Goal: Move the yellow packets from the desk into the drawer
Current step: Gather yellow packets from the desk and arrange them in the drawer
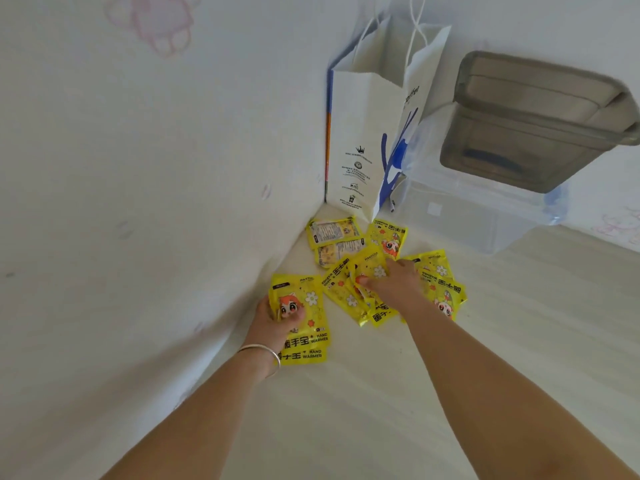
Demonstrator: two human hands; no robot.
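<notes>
**Yellow packets on the desk**

The packets say "HAND WARMER" and show a cartoon face with flowers. The left hand [277,315] grips a small stack of packets [304,327] beside the wall [138,202]. The right hand [391,280] pinches one packet from the loose pile [374,271] on the pale desk [381,410]. A white paper bag [363,133] and a grey box [530,123] stand behind.

Open desk surface [450,393] lay near and right of the scattered yellow packets [367,271], while the wall [138,202] closed the left side and a paper bag [360,140] and stacked plastic boxes [502,174] blocked the far side.
</notes>
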